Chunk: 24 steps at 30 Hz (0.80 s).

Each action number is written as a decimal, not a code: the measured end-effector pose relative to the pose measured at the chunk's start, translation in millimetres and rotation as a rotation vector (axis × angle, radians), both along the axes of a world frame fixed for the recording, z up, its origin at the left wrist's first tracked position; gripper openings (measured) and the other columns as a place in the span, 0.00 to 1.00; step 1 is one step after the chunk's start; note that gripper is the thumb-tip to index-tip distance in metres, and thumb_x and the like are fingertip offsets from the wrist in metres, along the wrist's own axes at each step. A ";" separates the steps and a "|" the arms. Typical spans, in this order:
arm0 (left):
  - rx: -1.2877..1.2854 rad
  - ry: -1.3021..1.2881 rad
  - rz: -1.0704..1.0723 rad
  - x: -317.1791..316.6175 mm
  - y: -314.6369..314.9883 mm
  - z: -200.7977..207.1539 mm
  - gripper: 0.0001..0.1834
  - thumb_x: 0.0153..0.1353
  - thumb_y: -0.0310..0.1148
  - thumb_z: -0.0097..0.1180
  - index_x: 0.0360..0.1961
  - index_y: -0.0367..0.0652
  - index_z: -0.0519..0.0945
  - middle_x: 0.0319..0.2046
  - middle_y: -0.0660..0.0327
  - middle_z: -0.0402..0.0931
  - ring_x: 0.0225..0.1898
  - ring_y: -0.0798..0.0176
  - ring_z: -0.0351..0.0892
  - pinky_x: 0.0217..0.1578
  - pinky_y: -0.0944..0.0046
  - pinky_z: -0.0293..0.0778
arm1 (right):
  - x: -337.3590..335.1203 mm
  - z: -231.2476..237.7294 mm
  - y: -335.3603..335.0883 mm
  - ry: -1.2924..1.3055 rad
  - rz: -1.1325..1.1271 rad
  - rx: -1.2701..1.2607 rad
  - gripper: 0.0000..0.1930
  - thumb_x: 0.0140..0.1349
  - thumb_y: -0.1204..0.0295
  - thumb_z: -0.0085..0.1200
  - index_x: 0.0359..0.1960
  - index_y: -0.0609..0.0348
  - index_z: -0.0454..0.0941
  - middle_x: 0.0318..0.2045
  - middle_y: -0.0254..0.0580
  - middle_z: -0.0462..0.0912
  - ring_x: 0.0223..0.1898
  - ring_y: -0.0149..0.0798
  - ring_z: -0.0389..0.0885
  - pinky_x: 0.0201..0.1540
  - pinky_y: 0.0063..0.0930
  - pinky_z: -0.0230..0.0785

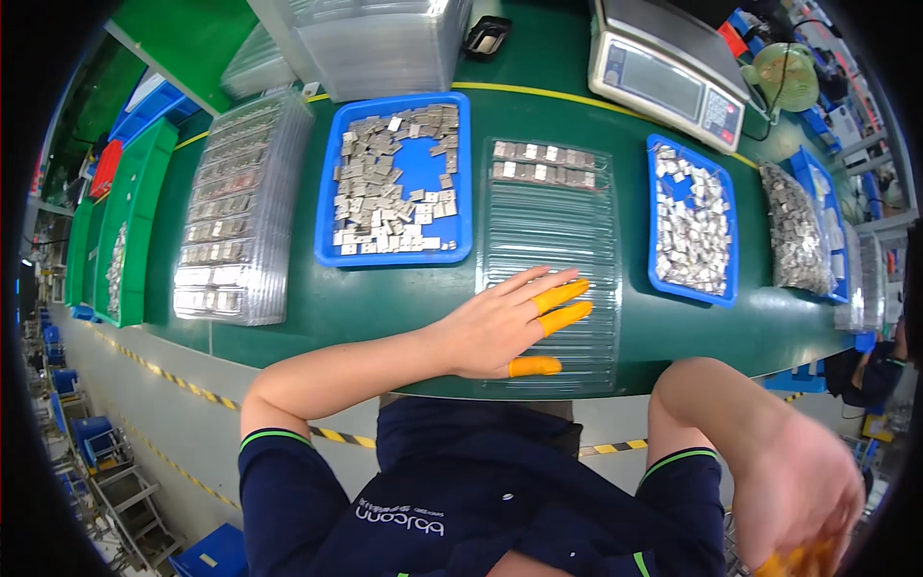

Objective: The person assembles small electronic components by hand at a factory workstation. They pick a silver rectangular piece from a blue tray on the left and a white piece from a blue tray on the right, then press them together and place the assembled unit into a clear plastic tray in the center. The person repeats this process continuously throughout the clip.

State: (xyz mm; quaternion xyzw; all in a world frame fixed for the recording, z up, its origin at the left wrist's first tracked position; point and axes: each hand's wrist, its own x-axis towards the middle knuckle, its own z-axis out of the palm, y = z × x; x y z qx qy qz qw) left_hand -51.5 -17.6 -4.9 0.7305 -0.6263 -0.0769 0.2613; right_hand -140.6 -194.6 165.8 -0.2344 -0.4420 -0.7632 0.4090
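the green tabletop [654, 337] bears a clear ribbed tray [553, 231], and the left hand [502, 322] lies splayed and unclenched on it. at four o'clock from there, the right hand [803, 476] is blurred, its grip impossible to tell. metal pieces [543, 175] line the tray's twelve o'clock end.

- Bright, even light covers the green desk [375, 300].
- White glare streaks the stacked clear trays [238, 207].
- The right hand [806, 486] blurs.
- Straight lines bow near the blackened rim.
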 end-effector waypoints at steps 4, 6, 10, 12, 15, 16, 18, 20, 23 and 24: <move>-0.071 0.011 -0.039 0.6 -7.7 -0.2 0.31 0.59 0.49 0.46 0.56 0.36 0.64 0.58 0.48 0.59 0.65 0.51 0.48 0.63 0.54 0.47 | 12.9 -88.3 -57.6 1.054 -0.646 0.238 0.22 0.56 0.62 0.51 0.50 0.58 0.67 0.46 0.35 0.73 0.52 0.34 0.66 0.56 0.28 0.56; -0.056 0.021 0.001 -0.8 -0.9 -6.3 0.30 0.59 0.48 0.47 0.55 0.35 0.65 0.57 0.47 0.60 0.65 0.50 0.49 0.63 0.54 0.48 | 72.0 -112.2 -41.9 1.337 -0.667 -0.219 0.20 0.55 0.69 0.54 0.50 0.60 0.68 0.46 0.42 0.74 0.48 0.42 0.70 0.54 0.30 0.59; -0.070 0.024 -0.007 -0.8 -0.6 -7.9 0.30 0.59 0.48 0.47 0.54 0.34 0.66 0.56 0.46 0.61 0.64 0.50 0.51 0.62 0.55 0.49 | 107.6 -158.0 -22.6 1.763 -0.767 -0.762 0.18 0.60 0.70 0.48 0.52 0.58 0.70 0.52 0.49 0.71 0.54 0.50 0.68 0.60 0.38 0.55; -0.080 0.032 -0.001 0.6 -2.3 -8.8 0.30 0.59 0.47 0.47 0.54 0.34 0.67 0.56 0.46 0.61 0.64 0.50 0.51 0.62 0.54 0.49 | 109.1 -159.6 -23.7 1.769 -0.737 -0.893 0.18 0.62 0.70 0.44 0.52 0.61 0.68 0.52 0.50 0.71 0.56 0.49 0.66 0.64 0.39 0.49; -0.073 0.053 0.003 -0.1 0.6 -11.1 0.29 0.58 0.47 0.48 0.53 0.33 0.68 0.55 0.46 0.61 0.64 0.50 0.51 0.62 0.54 0.49 | 107.6 -165.5 -22.6 1.788 -0.743 -0.967 0.18 0.61 0.71 0.43 0.52 0.64 0.68 0.52 0.51 0.71 0.58 0.47 0.64 0.65 0.40 0.47; -0.071 0.062 0.004 -0.3 0.7 -12.0 0.29 0.58 0.46 0.48 0.52 0.33 0.68 0.55 0.46 0.62 0.64 0.50 0.51 0.62 0.54 0.49 | 107.8 -167.9 -22.2 1.781 -0.732 -0.988 0.18 0.61 0.71 0.43 0.52 0.64 0.68 0.52 0.51 0.71 0.58 0.46 0.64 0.65 0.40 0.47; -0.043 0.043 -0.003 0.7 -0.4 -10.4 0.28 0.58 0.46 0.48 0.52 0.33 0.69 0.55 0.46 0.62 0.64 0.49 0.50 0.62 0.54 0.49 | 107.1 -172.0 -21.3 1.771 -0.708 -1.023 0.18 0.61 0.71 0.43 0.52 0.64 0.68 0.52 0.51 0.71 0.59 0.46 0.63 0.65 0.40 0.46; -0.010 0.034 -0.009 0.8 -0.3 -11.0 0.28 0.57 0.46 0.50 0.52 0.34 0.68 0.56 0.47 0.61 0.64 0.49 0.50 0.62 0.53 0.50 | 106.3 -172.5 -22.8 1.771 -0.745 -1.033 0.18 0.61 0.71 0.44 0.52 0.62 0.68 0.52 0.50 0.71 0.59 0.45 0.63 0.66 0.41 0.45; 0.001 0.042 -0.017 1.9 -0.6 -11.5 0.29 0.56 0.45 0.51 0.52 0.36 0.68 0.57 0.49 0.61 0.64 0.49 0.49 0.62 0.52 0.50 | 108.6 -173.5 -24.2 1.806 -0.654 -0.990 0.18 0.60 0.70 0.45 0.52 0.60 0.69 0.53 0.49 0.70 0.60 0.46 0.62 0.66 0.43 0.43; -0.020 0.052 -0.016 2.7 -1.0 -8.3 0.28 0.57 0.45 0.51 0.51 0.34 0.70 0.56 0.47 0.62 0.64 0.48 0.49 0.62 0.53 0.50 | 109.3 -171.8 -26.2 1.767 -0.696 -0.934 0.17 0.60 0.70 0.46 0.51 0.60 0.69 0.53 0.49 0.70 0.59 0.47 0.62 0.66 0.43 0.43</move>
